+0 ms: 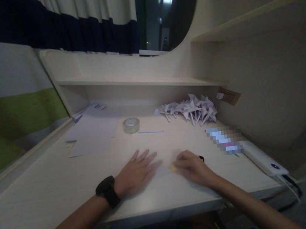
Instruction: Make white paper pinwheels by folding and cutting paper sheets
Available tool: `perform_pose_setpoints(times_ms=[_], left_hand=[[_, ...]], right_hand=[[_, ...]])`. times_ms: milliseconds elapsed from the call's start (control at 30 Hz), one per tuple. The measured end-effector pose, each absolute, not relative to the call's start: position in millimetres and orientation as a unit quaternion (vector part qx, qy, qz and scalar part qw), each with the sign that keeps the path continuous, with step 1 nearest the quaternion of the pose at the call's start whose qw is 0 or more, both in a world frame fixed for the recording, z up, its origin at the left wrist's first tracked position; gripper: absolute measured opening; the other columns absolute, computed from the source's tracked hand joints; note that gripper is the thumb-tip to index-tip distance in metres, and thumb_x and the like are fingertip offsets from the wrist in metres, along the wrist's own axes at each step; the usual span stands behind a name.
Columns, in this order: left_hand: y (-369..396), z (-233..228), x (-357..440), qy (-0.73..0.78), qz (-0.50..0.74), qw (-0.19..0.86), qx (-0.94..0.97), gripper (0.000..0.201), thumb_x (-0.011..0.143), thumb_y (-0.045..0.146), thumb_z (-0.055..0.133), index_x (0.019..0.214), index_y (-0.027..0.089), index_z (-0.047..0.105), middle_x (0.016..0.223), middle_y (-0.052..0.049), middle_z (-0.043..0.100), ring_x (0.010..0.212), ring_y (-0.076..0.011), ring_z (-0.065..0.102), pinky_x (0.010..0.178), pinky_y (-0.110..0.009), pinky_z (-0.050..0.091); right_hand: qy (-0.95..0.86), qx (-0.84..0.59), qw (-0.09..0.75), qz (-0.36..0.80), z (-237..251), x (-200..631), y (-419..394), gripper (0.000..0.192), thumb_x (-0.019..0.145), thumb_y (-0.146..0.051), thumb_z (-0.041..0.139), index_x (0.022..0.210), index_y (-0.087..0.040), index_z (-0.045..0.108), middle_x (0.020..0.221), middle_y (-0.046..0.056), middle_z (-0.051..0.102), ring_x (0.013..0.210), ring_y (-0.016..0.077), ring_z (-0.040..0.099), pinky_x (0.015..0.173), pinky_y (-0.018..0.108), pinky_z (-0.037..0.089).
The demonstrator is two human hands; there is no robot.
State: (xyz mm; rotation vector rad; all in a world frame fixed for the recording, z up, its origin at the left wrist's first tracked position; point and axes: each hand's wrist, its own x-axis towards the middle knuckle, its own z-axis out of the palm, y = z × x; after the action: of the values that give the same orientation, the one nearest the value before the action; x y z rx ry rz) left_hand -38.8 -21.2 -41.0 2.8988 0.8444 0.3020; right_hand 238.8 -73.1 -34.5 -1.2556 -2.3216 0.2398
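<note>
Paper sheet (164, 169), lower centre of frame, on desk (53, 186): thin, light, creases easily; best held at edges. Left hand (136, 172) flat, fingers spread, pinning it. Right hand (191, 167) curled around a small yellow-black tool (200, 158).

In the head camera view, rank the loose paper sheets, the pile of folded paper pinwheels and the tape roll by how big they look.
1. loose paper sheets
2. pile of folded paper pinwheels, nearly as wide, so the top two are close
3. tape roll, clearly smallest

All lie at similar distance from the camera.
</note>
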Motion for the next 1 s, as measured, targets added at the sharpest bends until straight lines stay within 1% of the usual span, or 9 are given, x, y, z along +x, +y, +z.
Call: perform_pose_setpoints(times_ms=[233, 333, 533, 733, 1000], left_hand=[[-19.0, -45.3, -39.8, 0.271, 0.101, 0.057, 0.956, 0.044, 0.101, 0.043, 0.023, 0.145, 0.042, 0.029, 0.155, 0.003, 0.026, 0.143, -0.0272, 0.019, 0.113, -0.057, 0.009], [-18.1, -47.5, -39.7, 0.269, 0.094, 0.048, 0.957, 0.045, 0.101, 0.043, 0.022, 0.146, 0.041, 0.026, 0.156, 0.002, 0.025, 0.143, -0.0274, 0.019, 0.113, -0.057, 0.008], [-18.2, -47.7, -40.1, 0.265, 0.106, 0.048, 0.957, 0.046, 0.101, 0.043, 0.022, 0.147, 0.040, 0.025, 0.155, 0.002, 0.027, 0.143, -0.0261, 0.020, 0.114, -0.055, 0.007], [-20.0, -43.1, -38.6, 0.274, 0.087, 0.053, 0.956, 0.046, 0.101, 0.043, 0.021, 0.147, 0.040, 0.023, 0.156, 0.001, 0.025, 0.143, -0.0269, 0.018, 0.114, -0.056, 0.007], [-19.7, -42.6, -39.4, 0.273, 0.086, 0.061, 0.956, 0.046, 0.101, 0.043, 0.020, 0.146, 0.040, 0.026, 0.156, 0.002, 0.025, 0.144, -0.0260, 0.017, 0.114, -0.055, 0.007]], right_hand=[[-0.858, -0.433, 0.259, 0.099, -39.3, 242.5, -65.1, 0.017, 0.089, -0.027, 0.060, 0.099, -0.023, 0.073, 0.094, 0.008, 0.062, 0.092, 0.0201, 0.054, 0.079, 0.032, 0.043], [-0.867, -0.414, 0.256, 0.103, -39.2, 243.8, -57.3, 0.016, 0.088, -0.028, 0.062, 0.098, -0.023, 0.073, 0.092, 0.007, 0.063, 0.090, 0.0199, 0.054, 0.079, 0.032, 0.043], [-0.884, -0.380, 0.243, 0.122, -29.5, 242.4, -47.4, 0.020, 0.089, -0.032, 0.060, 0.096, -0.021, 0.075, 0.090, 0.009, 0.064, 0.087, 0.0205, 0.056, 0.079, 0.033, 0.044], [-0.885, -0.376, 0.239, 0.134, -30.8, 242.4, -42.2, 0.020, 0.087, -0.033, 0.063, 0.098, -0.020, 0.074, 0.091, 0.008, 0.064, 0.088, 0.0203, 0.056, 0.080, 0.032, 0.044], [-0.887, -0.372, 0.231, 0.148, -28.9, 241.1, -37.7, 0.020, 0.087, -0.033, 0.063, 0.097, -0.021, 0.074, 0.090, 0.008, 0.066, 0.088, 0.0194, 0.057, 0.081, 0.033, 0.045]])
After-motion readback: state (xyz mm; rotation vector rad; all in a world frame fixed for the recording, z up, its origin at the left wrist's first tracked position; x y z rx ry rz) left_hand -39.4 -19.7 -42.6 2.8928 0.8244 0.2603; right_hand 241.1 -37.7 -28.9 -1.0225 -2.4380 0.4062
